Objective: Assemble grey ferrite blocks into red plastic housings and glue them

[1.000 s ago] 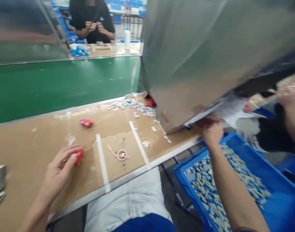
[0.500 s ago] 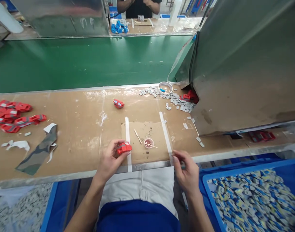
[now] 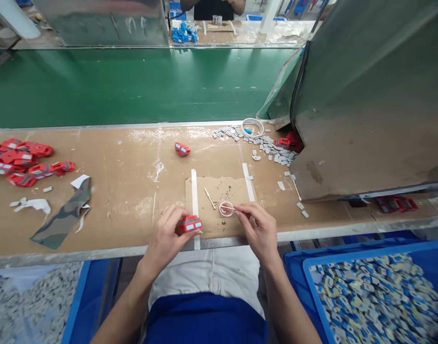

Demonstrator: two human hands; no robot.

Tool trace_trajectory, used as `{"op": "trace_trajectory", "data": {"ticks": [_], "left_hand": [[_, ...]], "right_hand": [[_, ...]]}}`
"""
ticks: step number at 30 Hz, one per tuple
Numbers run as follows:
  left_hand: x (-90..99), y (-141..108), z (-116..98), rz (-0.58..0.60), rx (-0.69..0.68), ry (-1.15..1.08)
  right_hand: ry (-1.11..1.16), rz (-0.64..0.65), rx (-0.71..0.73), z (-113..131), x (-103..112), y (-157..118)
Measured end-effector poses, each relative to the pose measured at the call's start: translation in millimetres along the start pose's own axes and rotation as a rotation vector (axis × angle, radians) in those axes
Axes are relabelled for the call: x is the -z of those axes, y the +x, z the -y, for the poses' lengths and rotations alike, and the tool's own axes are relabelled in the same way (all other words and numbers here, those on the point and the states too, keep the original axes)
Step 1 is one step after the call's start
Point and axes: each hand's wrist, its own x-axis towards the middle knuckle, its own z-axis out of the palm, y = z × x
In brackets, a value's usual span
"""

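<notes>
My left hand [image 3: 170, 231] grips a red toy car body [image 3: 191, 223] with grey trim and pale windows, just left of the cardboard mat [image 3: 212, 186]. Between the thumb and fingers of my right hand [image 3: 258, 229] is a thin wooden stick [image 3: 230, 208], its far end in a small round cup [image 3: 226, 209] of reddish liquid. Another pale stick [image 3: 210, 198] lies on the mat left of the cup. Dark spots dot the cardboard around them. A second red toy car body [image 3: 182, 149] sits alone farther back on the bench.
Red car bodies [image 3: 20, 160] are piled at the left, near a camouflage strip [image 3: 64, 215]. Small grey pieces [image 3: 276, 149] and a tape roll [image 3: 252, 128] lie back right. A large metal housing [image 3: 369, 110] stands at the right. A blue bin [image 3: 308, 272] holds many small parts.
My right hand has moved left from the mat's edge and taken hold of the stick in the cup. The car body in my left hand has turned, showing more of its windows.
</notes>
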Motion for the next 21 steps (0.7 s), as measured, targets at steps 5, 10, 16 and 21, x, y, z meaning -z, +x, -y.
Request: {"op": "trace_trajectory", "data": {"ticks": [5,10,16,21], "left_hand": [[-22.0,1,-4,-0.025,-0.07,-0.223],[-33.3,-3,0,0.07,0.011,-0.343],[-31.2,-5,4,0.117,0.017,-0.279],[-32.4,-4,1,0.095,-0.015,-0.24]], "right_hand": [[0.079,-0.158,-0.046,-7,-12,2],[0.298,-0.189,-0.325,-8,-13,-4],[0.38,-0.215,-0.323,16,-7,-18],[0.246,-0.088,-0.127,38,-13,-22]]}}
